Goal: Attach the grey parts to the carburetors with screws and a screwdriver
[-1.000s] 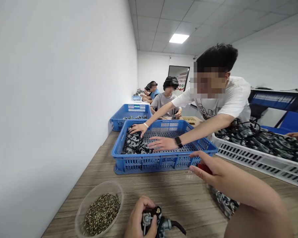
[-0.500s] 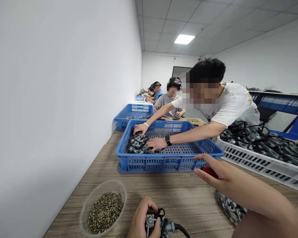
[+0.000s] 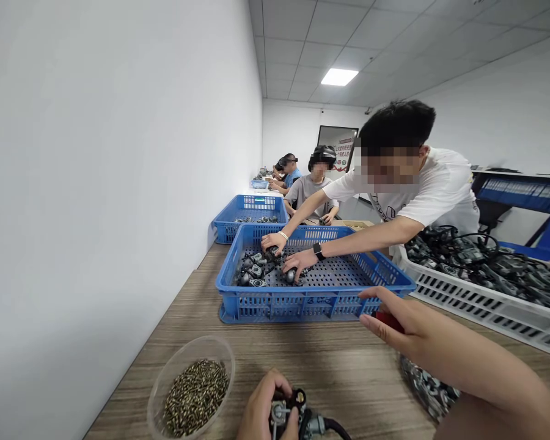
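At the bottom centre, my left hand (image 3: 260, 408) is closed around a carburetor (image 3: 312, 423), a grey and black metal part with a dark hose running off to the right. My right hand (image 3: 401, 313) is raised in front of the blue crate, thumb and index finger apart. A red object (image 3: 388, 319) sits in its palm, mostly hidden by the fingers, so its kind does not show. Left of the carburetor stands a clear plastic bowl (image 3: 152, 400) with many small brass-coloured screws (image 3: 197, 394). Beneath my right forearm lies a pile of small metal parts (image 3: 426, 382), partly covered.
A co-worker (image 3: 440, 183) leans in from the right, both hands on carburetors in a blue crate (image 3: 321, 296). A second blue crate (image 3: 227, 229) stands behind it by the wall. At right is a white crate (image 3: 476, 318) heaped with carburetors. Other people sit farther back.
The co-worker's hands have moved right inside the blue crate, shifting carburetors with them. My hands hold nearly the same places, and the view has tilted slightly.
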The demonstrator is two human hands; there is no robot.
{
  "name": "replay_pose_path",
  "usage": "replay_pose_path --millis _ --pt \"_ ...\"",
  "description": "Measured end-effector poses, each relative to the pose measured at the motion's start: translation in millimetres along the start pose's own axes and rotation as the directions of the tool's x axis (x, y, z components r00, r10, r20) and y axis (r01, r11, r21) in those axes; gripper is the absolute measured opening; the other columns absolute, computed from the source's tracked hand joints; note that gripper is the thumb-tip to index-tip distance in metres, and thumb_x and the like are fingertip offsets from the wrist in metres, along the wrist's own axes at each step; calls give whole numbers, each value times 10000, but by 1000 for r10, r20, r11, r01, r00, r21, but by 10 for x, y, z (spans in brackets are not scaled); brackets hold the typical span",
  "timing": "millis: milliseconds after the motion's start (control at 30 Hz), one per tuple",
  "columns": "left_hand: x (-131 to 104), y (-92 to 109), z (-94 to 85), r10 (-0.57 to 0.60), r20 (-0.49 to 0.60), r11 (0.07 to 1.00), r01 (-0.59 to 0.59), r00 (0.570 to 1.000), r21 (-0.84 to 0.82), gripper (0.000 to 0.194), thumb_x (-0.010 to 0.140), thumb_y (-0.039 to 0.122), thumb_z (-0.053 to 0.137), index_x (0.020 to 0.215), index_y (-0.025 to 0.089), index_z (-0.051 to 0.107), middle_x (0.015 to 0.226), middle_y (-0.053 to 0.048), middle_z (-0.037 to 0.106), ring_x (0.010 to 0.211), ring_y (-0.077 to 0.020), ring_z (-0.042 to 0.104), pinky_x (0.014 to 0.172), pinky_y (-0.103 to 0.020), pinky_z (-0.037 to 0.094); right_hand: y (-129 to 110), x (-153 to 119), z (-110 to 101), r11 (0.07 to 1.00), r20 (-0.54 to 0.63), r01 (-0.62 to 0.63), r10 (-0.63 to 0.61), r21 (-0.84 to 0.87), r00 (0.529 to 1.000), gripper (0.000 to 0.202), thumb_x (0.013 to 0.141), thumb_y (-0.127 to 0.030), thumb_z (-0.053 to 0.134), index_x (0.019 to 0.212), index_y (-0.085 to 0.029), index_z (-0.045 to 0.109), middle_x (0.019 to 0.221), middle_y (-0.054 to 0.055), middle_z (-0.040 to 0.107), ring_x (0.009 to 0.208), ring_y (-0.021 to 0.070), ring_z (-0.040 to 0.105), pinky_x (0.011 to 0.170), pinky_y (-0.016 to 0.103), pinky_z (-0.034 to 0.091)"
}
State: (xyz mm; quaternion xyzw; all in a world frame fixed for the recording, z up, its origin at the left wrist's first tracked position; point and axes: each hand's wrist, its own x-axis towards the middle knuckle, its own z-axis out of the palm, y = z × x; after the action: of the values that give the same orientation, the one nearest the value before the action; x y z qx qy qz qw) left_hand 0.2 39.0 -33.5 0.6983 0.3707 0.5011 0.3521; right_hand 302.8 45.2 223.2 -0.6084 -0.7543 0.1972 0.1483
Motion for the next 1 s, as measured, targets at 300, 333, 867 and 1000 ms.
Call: replay_pose_path --millis 300,333,867,1000 --pt "-18 -9 51 -30 -28 999 30 999 -26 163 931 327 748 976 223 632 916 -42 695 838 -199 670 805 -287 525 18 200 19 996 -30 -49 47 -68 998 515 1063 -661 514 1363 -256 620 920 57 797 819 287 722 727 369 516" --pt "-22 -11 63 -30 -30 999 29 999 -35 172 934 336 752 971 222 629 922 -44 698 837 -199 671 802 -285 525 31 225 26 995 -30 -66 64 -77 998 523 1057 -650 520 1376 -246 613 910 61 794 811 289 720 711 370 510" --pt "-81 -170 -18 200 -232 975 -169 952 147 317 862 323 777 1124 317 599 1126 -101 669 1146 -361 716 1001 -541 621 373 886 173 987 -162 33 -59 -159 985 454 1001 -509 683 1366 -241 659 1299 134 780 1142 335 747 922 408 571" --pt "-160 -81 -156 422 -287 899 -355 860 258 425 740 351 782 1119 433 609 1041 -88 648 1059 -427 684 914 -649 634 692 1097 154 989 -236 46 -79 -144 968 439 1000 -530 675 1341 -253 672 1216 106 795 1073 315 752 926 413 573"
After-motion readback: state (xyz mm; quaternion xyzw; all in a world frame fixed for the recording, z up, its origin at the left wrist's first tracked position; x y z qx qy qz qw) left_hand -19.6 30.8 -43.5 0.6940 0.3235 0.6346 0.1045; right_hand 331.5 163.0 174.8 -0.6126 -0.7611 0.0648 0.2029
